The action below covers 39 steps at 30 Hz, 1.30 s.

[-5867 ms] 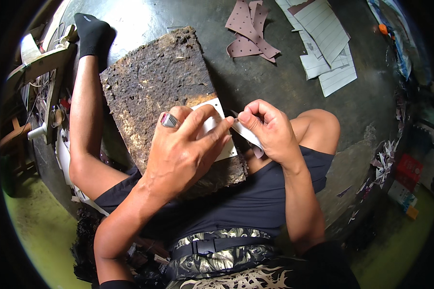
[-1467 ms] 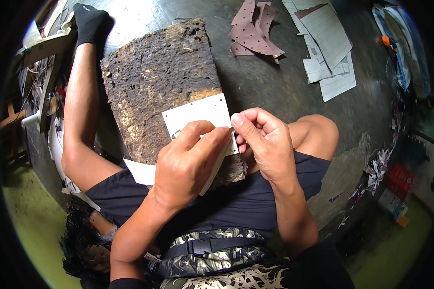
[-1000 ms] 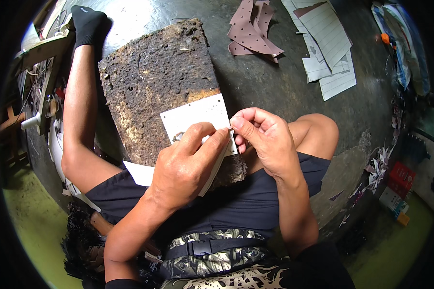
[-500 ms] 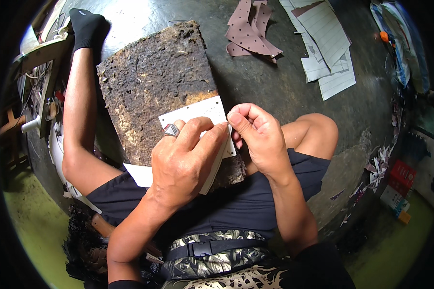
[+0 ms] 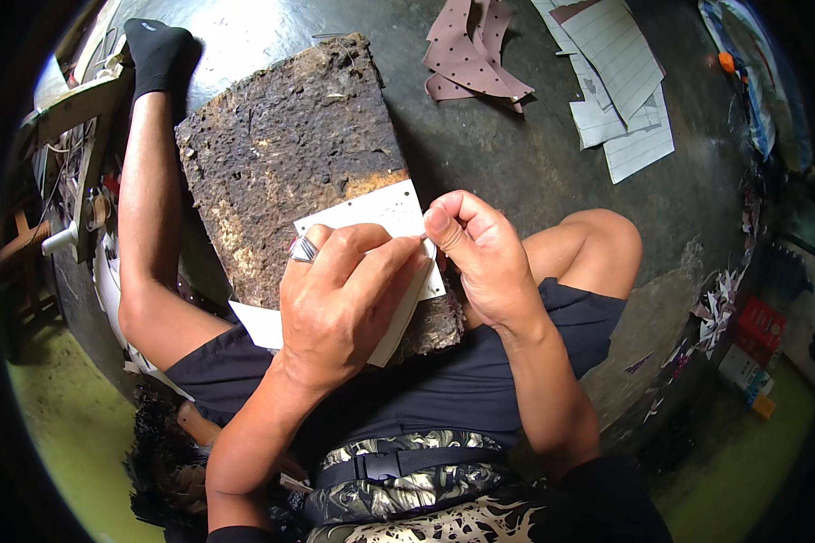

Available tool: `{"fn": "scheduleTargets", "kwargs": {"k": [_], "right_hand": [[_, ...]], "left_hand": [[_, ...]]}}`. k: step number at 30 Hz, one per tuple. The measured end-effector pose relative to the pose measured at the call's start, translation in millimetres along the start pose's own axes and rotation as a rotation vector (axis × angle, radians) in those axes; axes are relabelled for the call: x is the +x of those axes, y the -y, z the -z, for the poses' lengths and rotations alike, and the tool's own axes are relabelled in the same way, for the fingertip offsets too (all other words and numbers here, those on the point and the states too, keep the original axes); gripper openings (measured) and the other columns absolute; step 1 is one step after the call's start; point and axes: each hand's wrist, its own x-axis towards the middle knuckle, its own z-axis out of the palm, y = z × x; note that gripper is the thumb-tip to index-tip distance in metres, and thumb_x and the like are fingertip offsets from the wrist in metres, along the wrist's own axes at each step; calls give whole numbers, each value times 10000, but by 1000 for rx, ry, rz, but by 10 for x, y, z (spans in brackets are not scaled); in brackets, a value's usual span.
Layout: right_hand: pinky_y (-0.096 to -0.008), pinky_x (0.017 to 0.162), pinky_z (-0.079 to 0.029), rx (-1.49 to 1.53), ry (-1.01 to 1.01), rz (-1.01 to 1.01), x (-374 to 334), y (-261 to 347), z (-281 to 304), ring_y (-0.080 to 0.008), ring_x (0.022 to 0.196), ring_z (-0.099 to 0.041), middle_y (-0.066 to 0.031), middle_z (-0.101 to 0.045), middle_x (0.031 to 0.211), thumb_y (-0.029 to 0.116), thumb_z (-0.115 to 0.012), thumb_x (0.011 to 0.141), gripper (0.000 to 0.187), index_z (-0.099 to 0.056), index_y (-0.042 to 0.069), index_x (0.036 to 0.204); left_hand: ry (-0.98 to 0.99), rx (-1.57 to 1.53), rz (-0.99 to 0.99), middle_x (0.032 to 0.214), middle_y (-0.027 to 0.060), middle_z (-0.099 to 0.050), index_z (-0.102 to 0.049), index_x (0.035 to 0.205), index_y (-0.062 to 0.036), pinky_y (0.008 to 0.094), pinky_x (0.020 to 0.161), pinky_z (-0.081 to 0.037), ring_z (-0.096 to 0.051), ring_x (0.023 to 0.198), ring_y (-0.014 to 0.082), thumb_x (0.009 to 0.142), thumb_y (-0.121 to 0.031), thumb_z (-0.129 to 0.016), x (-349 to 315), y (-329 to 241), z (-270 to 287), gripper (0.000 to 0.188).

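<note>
A thick, rough, dark block [image 5: 281,136] rests in front of me between my legs. On its near right corner lies a white sheet [image 5: 371,206] with small dark dots along its edges. My left hand [image 5: 330,308], wearing a ring, bends over the sheet and holds it down, fingertips close to its right edge. Under that hand a curved white strip [image 5: 391,339] runs toward me, and a white flap [image 5: 257,326] sticks out on the left. Beside the sheet's right edge my right hand [image 5: 491,267] pinches thumb against forefinger; anything between them is too small to make out.
Dotted pinkish-brown pieces [image 5: 466,54] lie on the dark floor beyond the block. Lined white sheets [image 5: 618,54] are stacked at the far right. Scraps [image 5: 720,299] and a red box [image 5: 759,328] are on the right. A wooden frame [image 5: 72,109] stands at the left.
The view has shifted slightly. My left hand remains on the sheet with its fingers a little shifted, and my right hand keeps its pinch near the edge, thumb raised slightly.
</note>
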Motion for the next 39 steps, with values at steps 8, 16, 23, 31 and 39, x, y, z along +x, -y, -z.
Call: {"fn": "scheduleTargets", "kwargs": {"k": [8, 16, 23, 31, 39], "right_hand": [[-210, 737, -511, 33, -23, -18, 18, -67, 78, -23, 830, -596, 48, -688, 958, 348, -726, 1164, 289, -698, 60, 1151], [-222, 795, -504, -238, -33, 193, -27, 64, 69, -31, 885, -591, 30, -665, 1003, 343, -776, 1136, 288, -692, 68, 1122], [-215, 772, -490, -20, 13, 72, 31, -10, 20, -23, 868, -552, 65, -654, 990, 340, -802, 1118, 301, -690, 62, 1091], [-228, 843, -515, 80, 12, -2, 36, -38, 90, -33, 917, -591, 34, -689, 1006, 332, -807, 1112, 297, -700, 55, 1118], [-225, 807, -507, -5, -44, 7, 75, -91, 175, -36, 888, -595, 36, -698, 972, 342, -820, 1100, 301, -714, 60, 1089]], "left_hand": [[-3, -8, -27, 1000, 30, -706, -835, 1114, -121, 391, 694, -488, -631, 817, 240, 862, -121, -941, 0, 30, 2, 274], [7, -13, -25, 997, 26, -704, -836, 1114, -120, 390, 684, -478, -634, 812, 239, 863, -131, -944, 19, 18, 12, 274], [13, -11, -4, 984, 18, -699, -834, 1108, -134, 382, 684, -475, -633, 807, 228, 865, -147, -946, 9, 15, 9, 268], [4, -4, -28, 980, 13, -699, -833, 1111, -133, 376, 681, -471, -634, 810, 217, 865, -144, -946, 14, 27, 1, 271], [1, -24, -34, 977, 18, -698, -839, 1126, -121, 378, 683, -474, -622, 811, 221, 852, -115, -949, -2, 39, 4, 295]]}}
